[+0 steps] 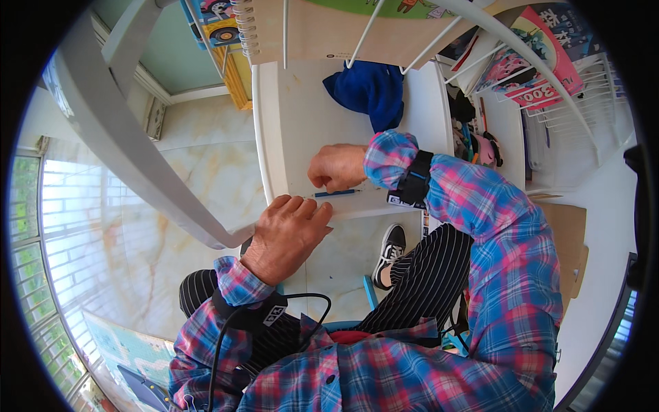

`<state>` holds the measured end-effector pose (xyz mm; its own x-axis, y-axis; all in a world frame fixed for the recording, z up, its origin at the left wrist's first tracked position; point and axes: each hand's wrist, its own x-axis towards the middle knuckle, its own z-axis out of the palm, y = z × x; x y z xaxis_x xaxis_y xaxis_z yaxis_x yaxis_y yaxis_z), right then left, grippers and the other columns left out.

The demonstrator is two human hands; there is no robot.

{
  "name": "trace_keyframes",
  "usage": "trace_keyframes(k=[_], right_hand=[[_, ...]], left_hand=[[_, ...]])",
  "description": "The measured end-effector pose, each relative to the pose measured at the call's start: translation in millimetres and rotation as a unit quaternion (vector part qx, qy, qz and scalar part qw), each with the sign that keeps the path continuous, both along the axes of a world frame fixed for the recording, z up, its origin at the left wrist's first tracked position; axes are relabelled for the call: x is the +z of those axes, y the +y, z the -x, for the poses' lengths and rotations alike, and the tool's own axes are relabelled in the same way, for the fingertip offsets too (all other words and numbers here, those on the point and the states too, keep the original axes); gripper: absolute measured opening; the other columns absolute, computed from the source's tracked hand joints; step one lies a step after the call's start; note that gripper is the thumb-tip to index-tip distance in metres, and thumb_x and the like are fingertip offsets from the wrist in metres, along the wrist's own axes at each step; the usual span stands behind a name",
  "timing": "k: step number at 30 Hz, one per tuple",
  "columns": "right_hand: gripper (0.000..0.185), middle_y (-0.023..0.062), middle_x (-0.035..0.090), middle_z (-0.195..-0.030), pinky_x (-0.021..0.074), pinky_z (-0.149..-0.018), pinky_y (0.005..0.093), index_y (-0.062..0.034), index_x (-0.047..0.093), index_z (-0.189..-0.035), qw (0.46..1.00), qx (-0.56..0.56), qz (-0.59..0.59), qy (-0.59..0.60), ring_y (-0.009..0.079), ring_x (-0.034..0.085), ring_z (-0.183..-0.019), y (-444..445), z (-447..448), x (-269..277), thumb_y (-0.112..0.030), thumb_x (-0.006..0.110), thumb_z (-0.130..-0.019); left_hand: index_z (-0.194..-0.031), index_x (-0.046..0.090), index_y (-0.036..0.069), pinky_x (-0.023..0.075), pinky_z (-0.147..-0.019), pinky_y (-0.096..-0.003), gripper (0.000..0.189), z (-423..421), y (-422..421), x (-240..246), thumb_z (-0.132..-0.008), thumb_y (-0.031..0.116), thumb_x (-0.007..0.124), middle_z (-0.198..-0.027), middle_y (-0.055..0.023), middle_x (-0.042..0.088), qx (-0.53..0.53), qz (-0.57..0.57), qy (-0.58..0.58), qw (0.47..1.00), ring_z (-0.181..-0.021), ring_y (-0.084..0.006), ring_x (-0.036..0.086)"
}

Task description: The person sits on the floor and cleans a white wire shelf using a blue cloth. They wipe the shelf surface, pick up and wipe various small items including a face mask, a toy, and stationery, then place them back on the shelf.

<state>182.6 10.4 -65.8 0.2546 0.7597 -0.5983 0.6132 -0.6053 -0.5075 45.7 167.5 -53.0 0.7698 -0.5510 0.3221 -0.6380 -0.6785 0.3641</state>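
My left hand (288, 234) rests at the front left corner of a white shelf board (304, 123), palm down, its fingertips at the edge; what lies beneath the palm is hidden. Above the same board, my right hand (337, 167) is bent with its fingers curled inward; whether anything is between them cannot be seen. Just below the right hand, a blue pencil (334, 193) lies along the near edge of the board. Farther back on the board lies a crumpled dark blue cloth (370, 95).
A white wire rack (545, 77) with books stands at the upper right, and a spiral-bound book (334, 41) overhangs the board. Small items, including a pink toy (485, 149), fill a compartment on the right. A curved white frame (134, 139) crosses the left side.
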Motion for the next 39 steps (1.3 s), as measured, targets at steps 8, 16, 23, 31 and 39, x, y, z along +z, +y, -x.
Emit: trace_keyframes(k=[8, 16, 23, 31, 39], right_hand=[[0.024, 0.0097, 0.066, -0.083, 0.0506, -0.061, 0.0332, -0.0042, 0.067, -0.096, 0.989, -0.006, 0.098, 0.111, 0.0216, 0.062, -0.071, -22, -11, -23, -0.022, 0.064, -0.080], [0.018, 0.0072, 0.064, -0.082, 0.0536, -0.060, 0.0292, -0.0013, 0.059, -0.103, 0.905, -0.290, -0.132, 0.284, 0.0130, 0.062, -0.071, -58, 2, 59, -0.017, 0.057, -0.095], [0.021, 0.0073, 0.068, -0.084, 0.0533, -0.060, 0.0254, 0.0030, 0.066, -0.100, 0.793, -0.434, -0.171, 0.392, 0.0116, 0.062, -0.067, -65, 41, 74, -0.017, 0.064, -0.093], [0.027, 0.0103, 0.069, -0.089, 0.0558, -0.063, 0.0281, 0.0024, 0.061, -0.102, 0.809, -0.444, -0.193, 0.333, 0.0149, 0.065, -0.070, -67, 26, 81, -0.020, 0.068, -0.090], [0.080, 0.0281, 0.045, -0.133, 0.0461, -0.093, 0.0512, -0.0096, 0.035, -0.140, 0.860, -0.197, -0.067, -0.465, 0.0478, 0.052, -0.110, -76, -70, 8, -0.022, 0.078, -0.074]], left_hand=[[-0.088, 0.060, 0.009, 0.0492, -0.073, -0.0333, 0.026, -3, -1, 5, -0.073, 0.022, 0.076, -0.076, -0.0028, 0.054, -0.006, 0.004, 0.020, 1.000, -0.079, -0.0198, 0.059], [-0.127, 0.054, 0.005, 0.0527, -0.077, -0.0366, 0.050, -17, -19, 13, -0.081, 0.011, 0.071, -0.110, -0.0120, 0.063, 0.089, 0.097, -0.053, 0.990, -0.096, -0.0282, 0.062], [-0.128, 0.050, 0.003, 0.0516, -0.060, -0.0340, 0.054, -12, -27, -1, -0.075, 0.005, 0.063, -0.078, -0.0058, 0.059, 0.047, 0.077, -0.059, 0.994, -0.071, -0.0225, 0.064], [-0.092, 0.059, 0.007, 0.0489, -0.054, -0.0358, 0.014, -12, -17, 5, -0.083, 0.011, 0.069, -0.070, -0.0058, 0.057, 0.081, 0.104, -0.045, 0.990, -0.065, -0.0222, 0.061], [-0.088, 0.049, 0.004, 0.0480, -0.061, -0.0377, 0.014, -4, -18, 0, -0.087, 0.009, 0.062, -0.076, -0.0077, 0.049, 0.005, 0.045, 0.011, 0.999, -0.071, -0.0255, 0.055]])
